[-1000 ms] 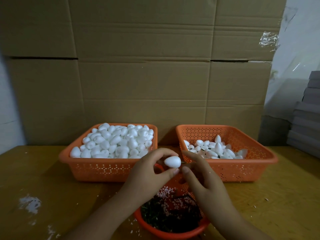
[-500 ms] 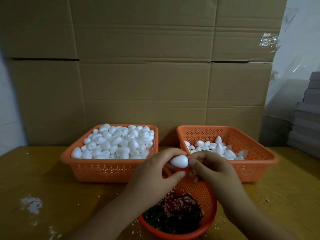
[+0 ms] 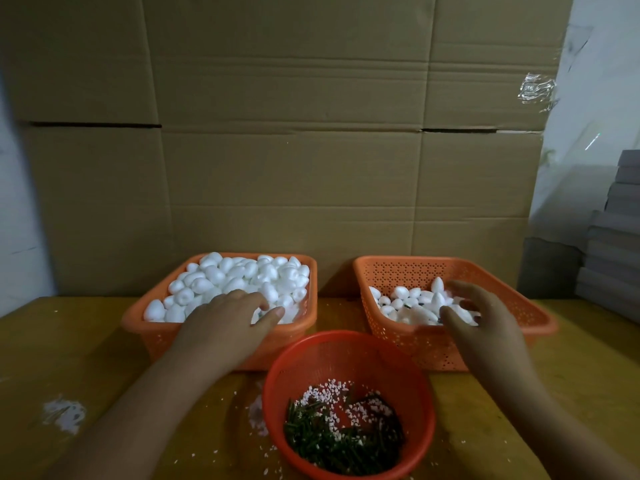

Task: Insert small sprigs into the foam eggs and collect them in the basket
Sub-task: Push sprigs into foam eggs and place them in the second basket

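Key relation: the plain foam eggs (image 3: 239,282) lie directly under the left hand (image 3: 228,323), which is the nearer hand; no single egg's long axis can be told under the fingers.
Left hand: reaches into the left basket (image 3: 166,337), fingers loosely spread on the eggs; whether one is gripped cannot be told.
Right hand (image 3: 481,323): hovers over the right basket (image 3: 512,289), fingers spread and relaxed, holding nothing visible.
Right basket contents: finished eggs (image 3: 412,304), a shallow layer, some showing dark sprig ends.
Round basket (image 3: 346,351): nearest the person, between both forearms, holding green sprigs (image 3: 332,441) and pale foam crumbs.
Next move, judged: pick one egg, then a sprig.
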Tool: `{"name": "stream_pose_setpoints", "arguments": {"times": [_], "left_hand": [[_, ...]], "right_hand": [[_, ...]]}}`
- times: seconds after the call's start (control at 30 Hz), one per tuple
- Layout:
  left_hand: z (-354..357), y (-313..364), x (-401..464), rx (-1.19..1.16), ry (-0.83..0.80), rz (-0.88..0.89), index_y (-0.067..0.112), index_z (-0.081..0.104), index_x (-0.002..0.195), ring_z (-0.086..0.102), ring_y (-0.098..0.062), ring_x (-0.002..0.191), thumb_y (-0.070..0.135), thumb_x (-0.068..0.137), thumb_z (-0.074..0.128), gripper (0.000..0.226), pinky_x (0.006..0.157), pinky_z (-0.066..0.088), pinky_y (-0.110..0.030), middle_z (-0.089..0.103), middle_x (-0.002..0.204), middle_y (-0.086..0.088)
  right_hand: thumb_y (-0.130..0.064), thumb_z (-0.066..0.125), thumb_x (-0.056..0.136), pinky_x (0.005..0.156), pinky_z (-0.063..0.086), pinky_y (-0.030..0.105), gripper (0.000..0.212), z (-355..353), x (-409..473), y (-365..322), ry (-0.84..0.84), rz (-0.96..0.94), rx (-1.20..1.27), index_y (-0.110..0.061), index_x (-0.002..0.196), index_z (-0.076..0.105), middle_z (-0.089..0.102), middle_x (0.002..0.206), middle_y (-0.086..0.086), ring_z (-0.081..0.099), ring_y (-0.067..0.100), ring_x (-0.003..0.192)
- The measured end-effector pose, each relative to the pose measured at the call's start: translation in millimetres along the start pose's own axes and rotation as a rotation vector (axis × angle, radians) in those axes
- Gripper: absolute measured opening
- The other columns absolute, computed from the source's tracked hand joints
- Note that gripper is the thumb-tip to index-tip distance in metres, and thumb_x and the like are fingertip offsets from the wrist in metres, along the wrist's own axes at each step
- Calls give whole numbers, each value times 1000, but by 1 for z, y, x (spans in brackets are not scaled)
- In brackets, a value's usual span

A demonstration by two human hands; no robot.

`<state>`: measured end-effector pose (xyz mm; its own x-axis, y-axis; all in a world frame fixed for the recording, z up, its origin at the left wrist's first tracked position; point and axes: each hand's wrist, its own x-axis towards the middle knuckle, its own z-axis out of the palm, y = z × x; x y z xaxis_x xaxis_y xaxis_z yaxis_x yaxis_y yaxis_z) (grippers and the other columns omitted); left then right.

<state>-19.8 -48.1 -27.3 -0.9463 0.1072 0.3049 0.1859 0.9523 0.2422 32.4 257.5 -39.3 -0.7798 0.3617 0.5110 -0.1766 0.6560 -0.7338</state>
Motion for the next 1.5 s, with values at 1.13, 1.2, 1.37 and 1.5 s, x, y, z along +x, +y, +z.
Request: {"name": "stream_pose_setpoints", "arguments": {"times": [1.13, 1.2, 1.37, 1.5], "left_hand": [[-6, 20, 0, -736, 211, 69, 22, 53, 77, 66, -17, 71, 22, 83, 76, 23, 72, 52, -32, 64, 74, 3], [-6, 35, -7, -941, 177, 139, 25, 56, 91, 67, -12, 66, 17, 89, 69, 16, 64, 52, -23, 68, 75, -1], [6, 66, -27, -1230, -12, 217, 24, 66, 108, 63, -9, 64, 25, 96, 49, 21, 60, 51, -21, 70, 82, 1], [22, 73, -37, -1217, -247, 238, 17, 64, 108, 63, -7, 67, 34, 87, 55, 28, 62, 48, -18, 72, 85, 1]], "right_hand": [[-42, 55, 94, 109, 20, 11, 30, 41, -70, -54, -1002, -592, -180, -43, 124, 59, 42, 141, -28, 30, -18, 127], [-43, 56, 91, 102, 31, 9, 31, 38, -68, -54, -893, -600, -220, -43, 123, 59, 48, 135, -27, 41, -12, 123], [-39, 57, 91, 95, 39, 11, 29, 34, -63, -49, -771, -596, -278, -37, 119, 64, 56, 127, -25, 51, -7, 114], [-40, 53, 90, 95, 42, 16, 34, 36, -65, -46, -807, -576, -340, -41, 124, 60, 55, 130, -21, 52, -2, 117]]}}
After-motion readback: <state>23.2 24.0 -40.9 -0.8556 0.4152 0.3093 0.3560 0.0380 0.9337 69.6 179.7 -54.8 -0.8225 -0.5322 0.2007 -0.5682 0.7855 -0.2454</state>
